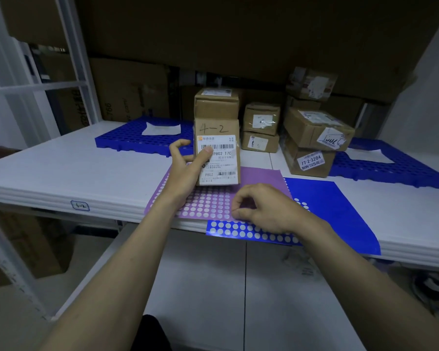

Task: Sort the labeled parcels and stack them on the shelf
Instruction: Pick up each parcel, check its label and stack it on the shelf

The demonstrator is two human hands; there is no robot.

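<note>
The thumb and fingers (208,152) of the left hand (188,168) pinch a small brown parcel (217,152) and hold it upright, with its white label facing the person. "4-2" is written by hand at the top of it. The right hand (261,211) has its fingertips (236,212) pressed together on the sticker sheets, and it looks like it is picking off one round dot, though any dot there is too small to see.

Under the hands lie a purple sticker sheet (261,177) and a blue sticker sheet (322,198), both on the white shelf (61,168). Many dots are already gone from them.

So the step now is probably marking this parcel. Next, the dot should go on the box, and then the box should join the right pile.

Behind it stand more parcels (261,117) in small stacks. A blue plastic grid (122,138) lies on the left and another (403,171) on the right.
</note>
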